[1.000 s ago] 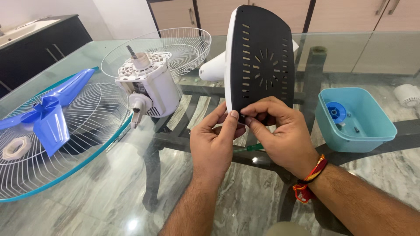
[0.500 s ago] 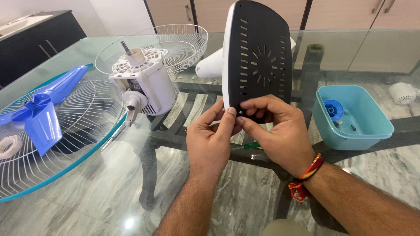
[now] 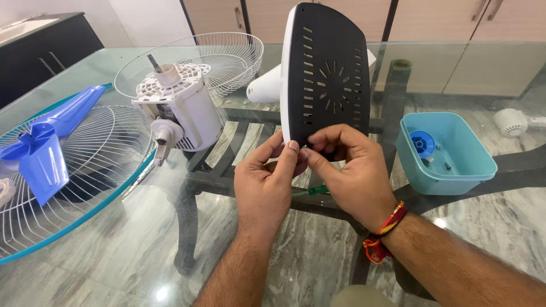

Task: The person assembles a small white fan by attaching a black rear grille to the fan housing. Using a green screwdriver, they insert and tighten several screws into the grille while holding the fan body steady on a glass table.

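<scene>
Pinching the lower edge of the black vented fan base [image 3: 330, 74], upright over the glass table [image 3: 114, 250], left hand [image 3: 264, 182] and right hand [image 3: 352, 170] clamped together there, I judge a small fastener needs careful fingertip seating next.

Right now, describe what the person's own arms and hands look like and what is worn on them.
Both forearms are bare, with no sleeves or gloves. The left hand wears nothing that shows. The right hand has a red, orange and yellow thread wristband tied at the wrist, with a knotted loose end hanging below. No rings or watch show.
</scene>
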